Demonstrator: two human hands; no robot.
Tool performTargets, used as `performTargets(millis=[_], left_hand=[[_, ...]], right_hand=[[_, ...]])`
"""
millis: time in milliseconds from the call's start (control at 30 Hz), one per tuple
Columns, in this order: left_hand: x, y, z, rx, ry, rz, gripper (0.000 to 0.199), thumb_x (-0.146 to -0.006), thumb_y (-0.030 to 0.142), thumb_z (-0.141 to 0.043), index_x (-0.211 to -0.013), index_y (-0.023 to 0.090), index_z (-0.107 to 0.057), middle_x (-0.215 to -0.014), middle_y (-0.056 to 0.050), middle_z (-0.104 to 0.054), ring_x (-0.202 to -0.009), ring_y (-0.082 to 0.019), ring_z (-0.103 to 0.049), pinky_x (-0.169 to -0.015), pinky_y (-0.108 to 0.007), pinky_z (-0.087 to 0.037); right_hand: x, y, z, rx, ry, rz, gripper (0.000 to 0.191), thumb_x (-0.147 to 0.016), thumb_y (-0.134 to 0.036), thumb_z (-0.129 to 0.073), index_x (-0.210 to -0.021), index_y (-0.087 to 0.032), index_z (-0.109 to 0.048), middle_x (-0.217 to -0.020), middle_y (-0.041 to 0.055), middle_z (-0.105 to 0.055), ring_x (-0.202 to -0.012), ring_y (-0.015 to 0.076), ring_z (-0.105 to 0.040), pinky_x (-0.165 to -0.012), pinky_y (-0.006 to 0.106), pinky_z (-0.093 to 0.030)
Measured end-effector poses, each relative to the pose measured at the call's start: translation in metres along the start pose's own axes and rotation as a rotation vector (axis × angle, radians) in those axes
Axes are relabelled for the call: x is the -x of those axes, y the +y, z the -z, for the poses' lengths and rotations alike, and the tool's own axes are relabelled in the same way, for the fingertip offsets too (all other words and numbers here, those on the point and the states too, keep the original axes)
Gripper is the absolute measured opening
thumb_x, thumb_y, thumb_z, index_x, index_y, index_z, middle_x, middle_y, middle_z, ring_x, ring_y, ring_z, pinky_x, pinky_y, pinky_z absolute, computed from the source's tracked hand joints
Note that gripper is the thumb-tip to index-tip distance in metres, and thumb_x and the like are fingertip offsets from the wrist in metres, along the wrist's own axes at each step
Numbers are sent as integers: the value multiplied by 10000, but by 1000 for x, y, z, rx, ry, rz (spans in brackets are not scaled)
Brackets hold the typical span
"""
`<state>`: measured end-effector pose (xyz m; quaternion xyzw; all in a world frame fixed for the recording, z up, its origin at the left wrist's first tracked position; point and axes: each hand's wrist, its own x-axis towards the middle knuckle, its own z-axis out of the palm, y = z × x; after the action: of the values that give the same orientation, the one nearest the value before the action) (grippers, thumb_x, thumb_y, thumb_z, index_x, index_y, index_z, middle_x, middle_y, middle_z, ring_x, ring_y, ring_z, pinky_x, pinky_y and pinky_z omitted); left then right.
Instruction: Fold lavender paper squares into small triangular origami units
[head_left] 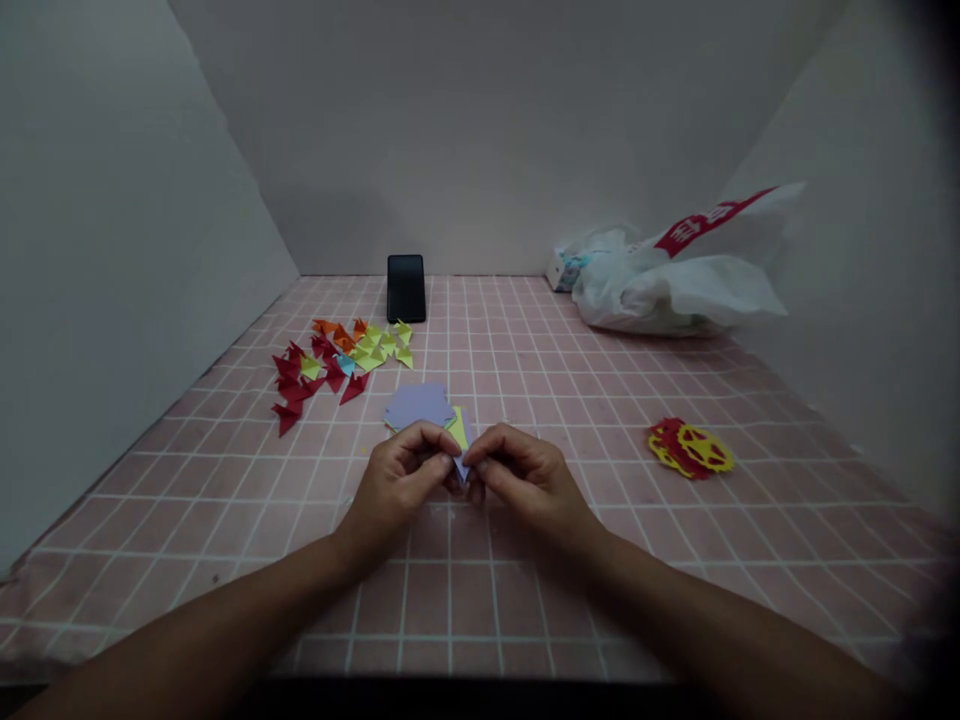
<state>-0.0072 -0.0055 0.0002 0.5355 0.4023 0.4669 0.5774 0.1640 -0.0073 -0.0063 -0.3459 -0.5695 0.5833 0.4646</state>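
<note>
Purple and yellow show on the small folded paper point(460, 435), which sits between the person's two hands in the head view, just above the near-middle of the pink gridded surface point(510, 610). Left hand point(405, 470) pinches its left edge and right hand point(529, 472) its right edge, each grip narrow, thumb against fingers, with the paper's pointed end towards the near side. Just beyond the left hand lies a stack of purple sheets point(417, 404). Folded paper birds point(332, 372) spread farther left; red and yellow cutouts point(694, 448) lie well to the right.
</note>
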Motion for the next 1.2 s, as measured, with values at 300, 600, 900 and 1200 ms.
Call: performTargets(millis=[300, 600, 900, 1200], left_hand=[[-2, -4, -1, -65, 89, -53, 142, -796, 233, -719, -851, 171, -603, -735, 16, -626, -633, -110, -610, -610, -232, -514], [3, -11, 0, -292, 141, -253, 89, -843, 181, -680, -907, 201, -622, -851, -8, -658, -777, -140, -643, -752, -258, -523], [2, -6, -3, -299, 75, -143, 57, -820, 205, -653, -863, 185, -621, -810, -17, -660, -739, -151, -647, -696, -269, -522], [0, -3, -5, -262, 34, -98, 55, -831, 224, -635, -828, 180, -601, -752, -1, -644, -689, -137, -627, -652, -259, -507]], right_hand=[[2, 1, -1, 199, 15, 133, 91, -898, -166, -568, -860, -211, -639, -785, 9, -634, -713, 143, -606, -676, 302, -483], [-1, 5, 1, 46, 4, -7, 157, -923, -338, -618, -861, -197, -590, -730, -18, -578, -614, 114, -570, -597, 269, -462], [3, 1, -1, 141, 100, 39, 147, -903, -300, -636, -808, -196, -594, -705, -5, -610, -629, 131, -594, -610, 285, -475], [-2, 0, 0, -2, 107, -11, 191, -884, -328, -643, -765, -185, -600, -682, -5, -627, -596, 121, -597, -594, 279, -486]])
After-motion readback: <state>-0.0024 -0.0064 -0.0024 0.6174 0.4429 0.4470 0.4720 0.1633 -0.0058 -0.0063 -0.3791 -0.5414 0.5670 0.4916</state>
